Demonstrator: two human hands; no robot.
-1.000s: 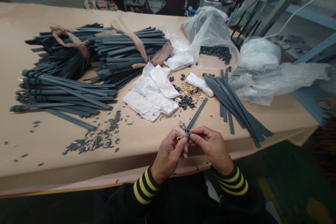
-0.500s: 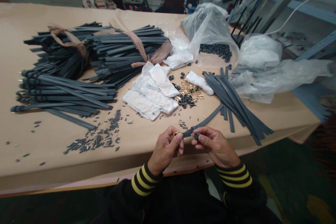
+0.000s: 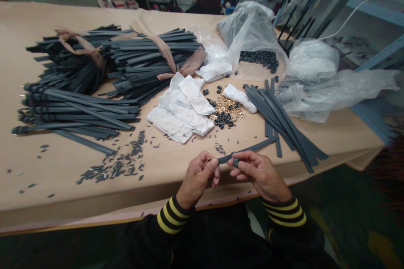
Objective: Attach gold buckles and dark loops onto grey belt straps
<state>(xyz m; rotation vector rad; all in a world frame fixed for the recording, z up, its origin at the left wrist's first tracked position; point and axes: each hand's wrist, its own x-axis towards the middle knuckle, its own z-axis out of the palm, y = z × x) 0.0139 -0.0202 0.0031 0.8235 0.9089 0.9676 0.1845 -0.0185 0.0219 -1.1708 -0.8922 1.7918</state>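
Note:
My left hand (image 3: 198, 178) pinches the end of a dark grey strap (image 3: 258, 145), where a small gold buckle (image 3: 209, 159) shows at the fingertips. The strap runs rightward behind my right hand (image 3: 263, 176), and its far end rests by the loose straps. Between the thumb and fingers of my right hand is a small dark strap loop (image 3: 235, 162), close against the strap. Whether the strap passes through this loop I cannot tell. Beyond the hands lie a pile of dark loops (image 3: 224, 120) and a heap of gold buckles (image 3: 232, 107).
Finished-looking straps with buckles (image 3: 78, 111) lie at left, before tied strap bundles (image 3: 154, 54). Small dark pieces (image 3: 116, 168) are scattered near the front edge. White packets (image 3: 181, 109), loose straps (image 3: 284, 126) and a plastic bag of loops (image 3: 252, 38) stand on the paper-covered table (image 3: 176, 168).
The strap's far part has straightened and swung lower and to the right. The loop in my right hand has turned slightly. Both hands stay in nearly the same place.

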